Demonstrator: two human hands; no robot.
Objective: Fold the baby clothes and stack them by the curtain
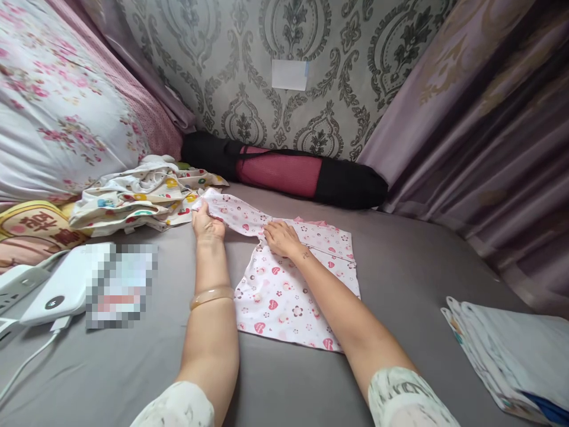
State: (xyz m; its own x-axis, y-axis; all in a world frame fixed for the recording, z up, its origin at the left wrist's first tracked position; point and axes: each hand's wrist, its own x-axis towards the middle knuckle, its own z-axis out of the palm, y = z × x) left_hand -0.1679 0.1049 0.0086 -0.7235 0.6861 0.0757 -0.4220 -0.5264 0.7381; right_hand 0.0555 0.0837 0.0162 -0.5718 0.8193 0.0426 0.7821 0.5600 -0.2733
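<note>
A small white-and-pink long-sleeved top, printed with hearts and flowers, lies spread on the grey sheet. Its left sleeve stretches out toward the upper left, and the end of that sleeve is gripped in my left hand, closed around the cloth. My right hand rests on the top where the sleeve joins the body, palm down with fingers lying on the fabric. Pink trim shows along the upper edge. Part of the garment's right side is hidden beneath my right forearm.
Rumpled printed clothes lie at the left, beside a floral pillow. A white power bank with a cable sits nearby. A black-and-pink rolled bag lies against the wall. Folded clothes are stacked at right.
</note>
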